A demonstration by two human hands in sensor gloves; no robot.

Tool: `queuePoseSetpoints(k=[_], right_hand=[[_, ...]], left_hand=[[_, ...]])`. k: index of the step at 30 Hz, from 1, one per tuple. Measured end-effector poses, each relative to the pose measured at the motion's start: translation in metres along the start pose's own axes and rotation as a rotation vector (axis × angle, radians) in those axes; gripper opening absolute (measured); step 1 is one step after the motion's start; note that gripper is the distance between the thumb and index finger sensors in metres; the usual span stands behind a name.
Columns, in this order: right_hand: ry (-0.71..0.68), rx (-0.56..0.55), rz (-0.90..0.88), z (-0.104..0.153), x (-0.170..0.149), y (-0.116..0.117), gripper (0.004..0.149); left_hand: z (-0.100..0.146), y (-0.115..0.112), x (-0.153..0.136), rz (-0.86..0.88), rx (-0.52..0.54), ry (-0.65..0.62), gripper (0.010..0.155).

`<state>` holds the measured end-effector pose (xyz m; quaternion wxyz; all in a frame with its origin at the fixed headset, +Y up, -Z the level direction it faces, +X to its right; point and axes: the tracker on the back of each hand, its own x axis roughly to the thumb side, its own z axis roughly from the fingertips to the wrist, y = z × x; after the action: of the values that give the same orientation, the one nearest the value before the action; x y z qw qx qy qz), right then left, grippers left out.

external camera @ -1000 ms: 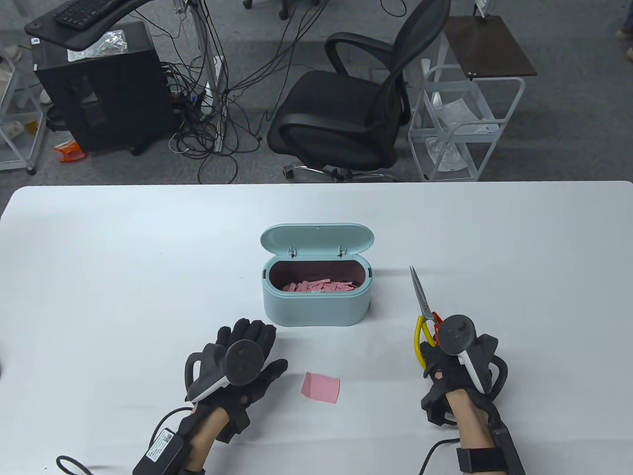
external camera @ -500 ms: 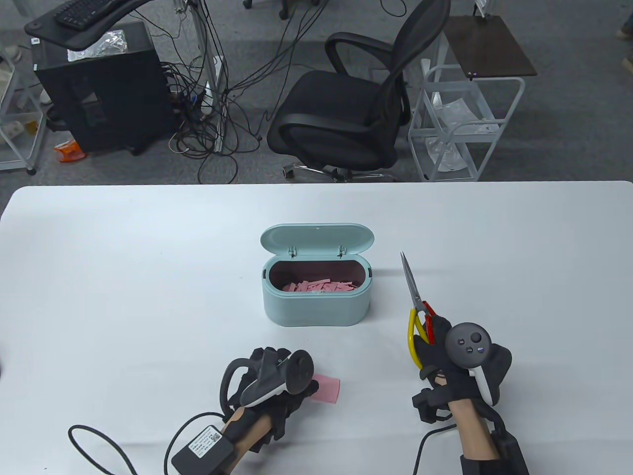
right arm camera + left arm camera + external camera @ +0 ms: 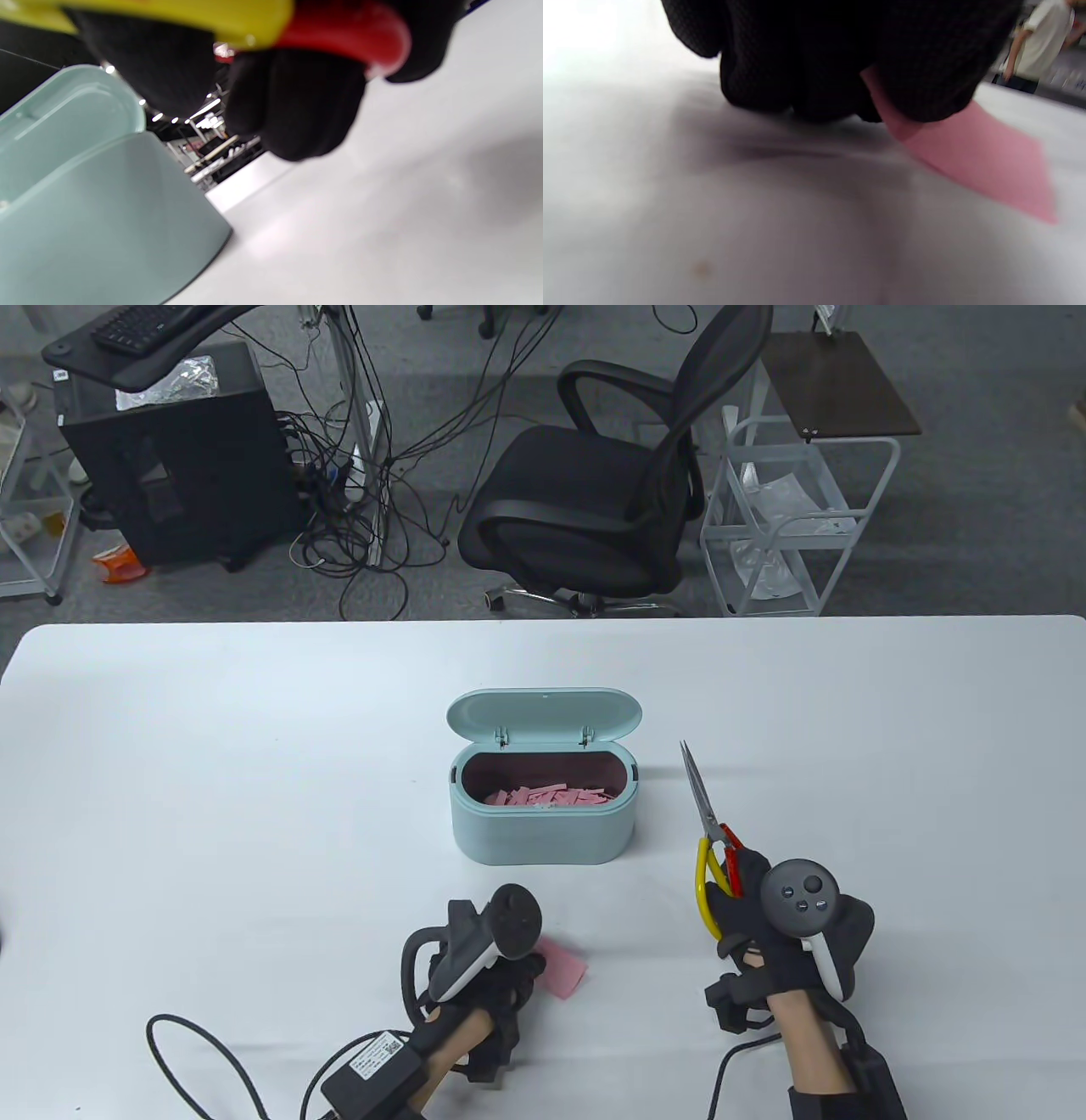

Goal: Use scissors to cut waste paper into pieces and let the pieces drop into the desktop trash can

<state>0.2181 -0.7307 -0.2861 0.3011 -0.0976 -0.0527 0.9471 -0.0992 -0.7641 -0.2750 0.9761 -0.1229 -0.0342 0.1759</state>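
Now your left hand (image 3: 488, 976) pinches the flimsy pink paper (image 3: 564, 970) by its edge near the bin (image 3: 543, 836), your right hand (image 3: 764, 920) gripping scissors (image 3: 708, 836).

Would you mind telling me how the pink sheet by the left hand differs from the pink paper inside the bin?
The pink sheet is one whole piece; the paper in the bin is many narrow strips. The sheet sits on the table, pinched by the left hand; the strips lie loose inside the bin. Both are the same pink.

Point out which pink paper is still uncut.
The whole pink paper sheet pinched by the left hand on the table; the others are strips inside the mint trash can.
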Motion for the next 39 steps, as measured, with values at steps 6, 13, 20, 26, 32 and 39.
queuePoseSetpoints(k=[6,13,20,26,32,39], right_hand=[[0.027,0.042,-0.14,-0.002,-0.006,0.003,0.061],[0.051,0.058,-0.277,-0.004,-0.012,0.008,0.061],[0.022,0.057,-0.341,-0.005,-0.012,0.01,0.061],[-0.015,0.088,-0.442,-0.006,-0.01,0.015,0.061],[-0.087,0.115,-0.458,-0.006,0.0,0.021,0.062],[-0.108,0.148,-0.612,-0.005,0.029,0.032,0.066]], left_hand=[[0.005,0.038,-0.004,0.23,0.172,-0.081,0.039],[0.004,0.084,-0.002,0.359,0.462,-0.143,0.039],[-0.02,0.108,0.007,0.409,0.557,-0.122,0.039],[-0.045,0.109,0.011,0.432,0.586,-0.066,0.039],[-0.059,0.102,0.001,0.484,0.558,-0.045,0.04],[-0.072,0.093,-0.02,0.629,0.473,0.002,0.04]])
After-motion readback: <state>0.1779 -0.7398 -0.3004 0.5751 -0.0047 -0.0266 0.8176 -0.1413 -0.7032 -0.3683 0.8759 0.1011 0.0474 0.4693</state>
